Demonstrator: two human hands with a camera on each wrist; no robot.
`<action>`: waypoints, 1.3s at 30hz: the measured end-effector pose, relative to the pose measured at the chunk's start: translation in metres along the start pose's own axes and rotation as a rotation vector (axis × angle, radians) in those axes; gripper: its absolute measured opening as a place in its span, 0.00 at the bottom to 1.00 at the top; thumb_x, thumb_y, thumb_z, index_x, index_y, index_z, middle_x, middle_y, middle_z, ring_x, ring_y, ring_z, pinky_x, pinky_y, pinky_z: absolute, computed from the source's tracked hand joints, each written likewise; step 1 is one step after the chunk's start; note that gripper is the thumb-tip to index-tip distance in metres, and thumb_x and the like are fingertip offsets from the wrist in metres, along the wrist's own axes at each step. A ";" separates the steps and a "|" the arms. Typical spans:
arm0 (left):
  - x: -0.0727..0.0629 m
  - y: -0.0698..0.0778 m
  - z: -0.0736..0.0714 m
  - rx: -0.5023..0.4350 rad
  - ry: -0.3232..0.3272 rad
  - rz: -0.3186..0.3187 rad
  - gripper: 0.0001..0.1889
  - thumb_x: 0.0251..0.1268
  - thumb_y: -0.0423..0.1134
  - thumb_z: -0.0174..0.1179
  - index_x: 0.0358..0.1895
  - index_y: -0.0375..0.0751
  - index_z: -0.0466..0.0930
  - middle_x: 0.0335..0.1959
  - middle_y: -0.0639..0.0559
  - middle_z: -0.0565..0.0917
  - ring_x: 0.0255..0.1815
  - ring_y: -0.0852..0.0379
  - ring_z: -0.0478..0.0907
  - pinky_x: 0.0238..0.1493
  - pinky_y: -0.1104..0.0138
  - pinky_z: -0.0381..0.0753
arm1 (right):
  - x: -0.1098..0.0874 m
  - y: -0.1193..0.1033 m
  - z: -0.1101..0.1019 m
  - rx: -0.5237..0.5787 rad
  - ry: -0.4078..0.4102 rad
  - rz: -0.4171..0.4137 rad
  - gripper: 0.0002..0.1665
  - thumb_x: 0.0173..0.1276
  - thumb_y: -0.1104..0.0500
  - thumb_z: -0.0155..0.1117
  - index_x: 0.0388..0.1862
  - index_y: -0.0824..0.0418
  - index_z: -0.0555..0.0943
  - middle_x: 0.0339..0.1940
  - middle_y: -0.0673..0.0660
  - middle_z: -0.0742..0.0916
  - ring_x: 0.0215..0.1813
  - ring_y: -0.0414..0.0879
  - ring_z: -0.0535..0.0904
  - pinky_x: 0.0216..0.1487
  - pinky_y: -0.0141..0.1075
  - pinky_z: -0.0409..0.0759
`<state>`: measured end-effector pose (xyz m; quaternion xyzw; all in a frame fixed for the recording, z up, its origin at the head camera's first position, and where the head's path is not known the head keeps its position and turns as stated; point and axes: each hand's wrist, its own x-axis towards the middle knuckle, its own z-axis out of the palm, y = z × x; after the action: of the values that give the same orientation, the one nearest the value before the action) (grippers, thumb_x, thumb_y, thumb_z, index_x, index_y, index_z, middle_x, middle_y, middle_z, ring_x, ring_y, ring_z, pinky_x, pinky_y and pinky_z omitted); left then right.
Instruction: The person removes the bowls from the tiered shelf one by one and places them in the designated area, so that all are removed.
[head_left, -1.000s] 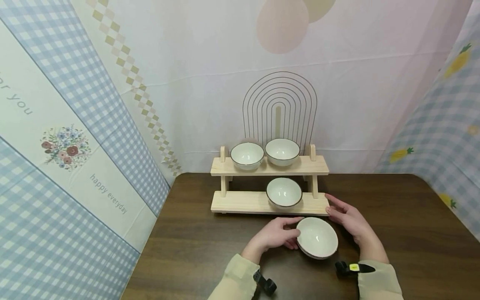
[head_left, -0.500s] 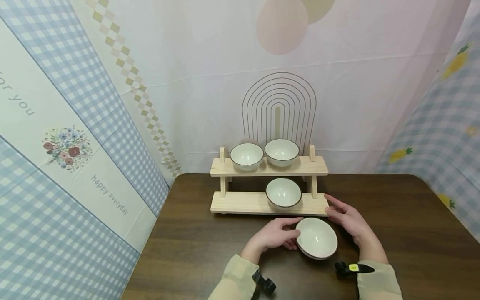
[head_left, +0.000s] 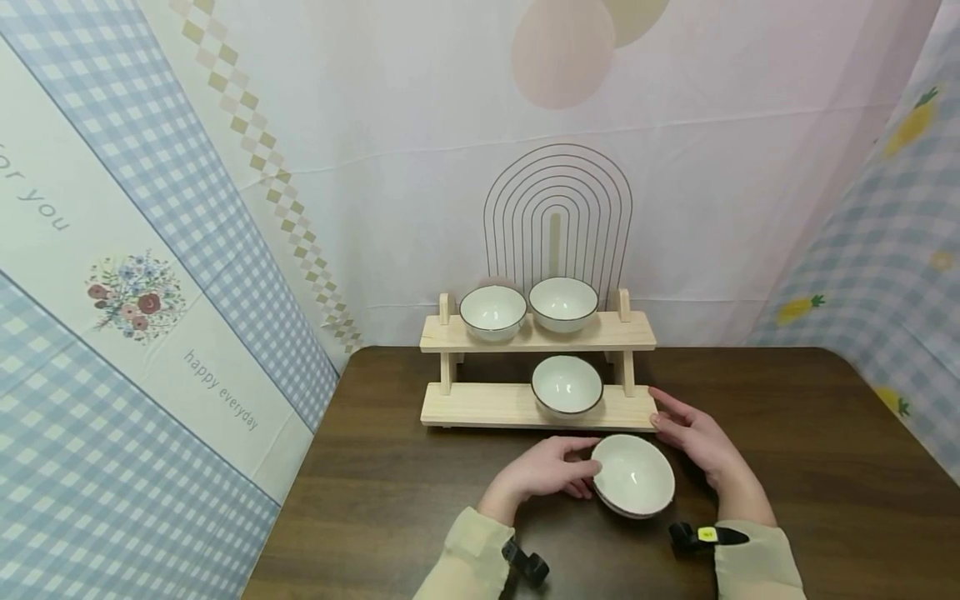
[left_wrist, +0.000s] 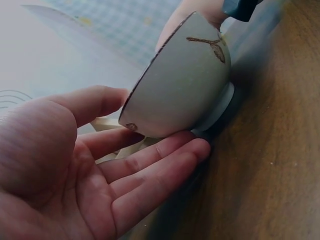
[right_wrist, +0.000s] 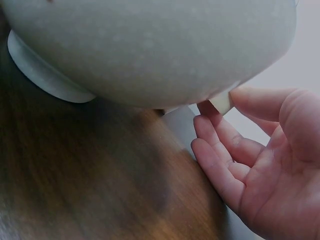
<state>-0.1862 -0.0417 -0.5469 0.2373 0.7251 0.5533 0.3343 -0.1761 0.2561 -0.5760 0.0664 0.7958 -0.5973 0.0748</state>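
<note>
- Left hand (head_left: 546,469) barely shifts leftward since the earlier frame, pinching a white bowl (head_left: 634,477) before the wooden shelf (head_left: 480,404).
- Right hand (head_left: 697,437) grips the shelf's end.
- Cloth (head_left: 221,390) at left reads "happy everyday" (flowers (head_left: 137,298) printed above).

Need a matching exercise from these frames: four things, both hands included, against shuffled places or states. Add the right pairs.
Things
1. Left hand
2. Right hand
3. Pale two-tier wooden rack
4. Dark-brown wooden table

Places or states
A. Beneath the rack
B. Pinches the right end of the rack's lower tier
C. Holds a round, white, dark-rimmed bowl in front of the rack
D. Bears three more such bowls: left upper bowl, right upper bowl, lower bowl

Pairs: 1-C, 2-B, 3-D, 4-A
</note>
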 end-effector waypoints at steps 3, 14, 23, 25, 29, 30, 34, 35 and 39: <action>-0.001 0.001 -0.002 0.018 -0.005 0.002 0.29 0.79 0.42 0.62 0.78 0.39 0.73 0.33 0.47 0.89 0.33 0.51 0.89 0.39 0.62 0.92 | 0.000 0.000 0.000 0.000 -0.003 0.001 0.44 0.82 0.44 0.64 0.89 0.54 0.59 0.79 0.74 0.70 0.72 0.57 0.75 0.64 0.34 0.83; -0.011 0.016 -0.015 0.185 0.062 0.073 0.28 0.80 0.45 0.62 0.77 0.41 0.75 0.36 0.49 0.90 0.37 0.51 0.90 0.41 0.64 0.90 | 0.003 0.001 0.000 0.004 -0.006 -0.011 0.44 0.82 0.44 0.64 0.88 0.54 0.60 0.78 0.74 0.71 0.69 0.50 0.77 0.62 0.31 0.83; -0.016 0.025 -0.023 0.212 0.086 0.141 0.24 0.83 0.44 0.59 0.75 0.39 0.77 0.42 0.48 0.90 0.42 0.45 0.90 0.45 0.65 0.89 | 0.005 0.003 0.000 0.017 -0.017 -0.014 0.44 0.82 0.45 0.64 0.88 0.55 0.59 0.79 0.74 0.70 0.69 0.49 0.78 0.63 0.31 0.83; -0.017 0.026 -0.024 0.206 0.092 0.161 0.24 0.83 0.43 0.59 0.74 0.37 0.78 0.42 0.46 0.91 0.43 0.42 0.90 0.46 0.64 0.90 | 0.005 0.003 0.000 0.017 -0.019 -0.013 0.44 0.82 0.45 0.63 0.89 0.55 0.59 0.79 0.74 0.69 0.69 0.50 0.77 0.63 0.32 0.83; -0.018 0.028 -0.026 0.180 0.129 0.192 0.22 0.82 0.42 0.60 0.71 0.36 0.80 0.43 0.40 0.90 0.43 0.40 0.90 0.47 0.61 0.91 | 0.005 0.003 0.000 0.014 -0.019 -0.007 0.44 0.82 0.45 0.63 0.89 0.54 0.59 0.80 0.74 0.68 0.71 0.54 0.76 0.64 0.34 0.83; -0.019 0.028 -0.026 0.171 0.140 0.199 0.21 0.82 0.42 0.60 0.70 0.36 0.81 0.44 0.39 0.90 0.43 0.40 0.90 0.47 0.61 0.91 | 0.005 0.003 0.000 0.013 -0.020 -0.006 0.44 0.82 0.45 0.63 0.89 0.54 0.59 0.80 0.74 0.68 0.72 0.54 0.76 0.64 0.34 0.83; -0.019 0.030 -0.029 0.124 0.200 0.224 0.18 0.82 0.40 0.60 0.66 0.35 0.83 0.43 0.37 0.90 0.42 0.41 0.90 0.46 0.63 0.91 | 0.006 0.004 -0.001 0.010 -0.022 -0.007 0.44 0.82 0.44 0.63 0.89 0.54 0.59 0.81 0.74 0.68 0.72 0.55 0.75 0.64 0.35 0.83; -0.019 0.030 -0.030 0.114 0.214 0.232 0.18 0.82 0.40 0.60 0.65 0.35 0.84 0.43 0.35 0.90 0.42 0.41 0.90 0.45 0.63 0.90 | 0.006 0.004 -0.001 0.008 -0.022 -0.008 0.44 0.82 0.44 0.63 0.89 0.54 0.59 0.80 0.74 0.68 0.72 0.55 0.75 0.64 0.35 0.83; -0.018 0.029 -0.033 0.090 0.271 0.256 0.16 0.83 0.39 0.59 0.64 0.36 0.84 0.42 0.38 0.90 0.40 0.49 0.90 0.44 0.65 0.90 | 0.007 0.004 0.000 0.011 -0.022 -0.010 0.44 0.82 0.44 0.64 0.89 0.55 0.59 0.79 0.74 0.69 0.71 0.54 0.76 0.64 0.34 0.83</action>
<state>-0.1998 -0.0680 -0.5092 0.2655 0.7513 0.5853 0.1498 -0.1820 0.2579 -0.5814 0.0564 0.7919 -0.6027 0.0802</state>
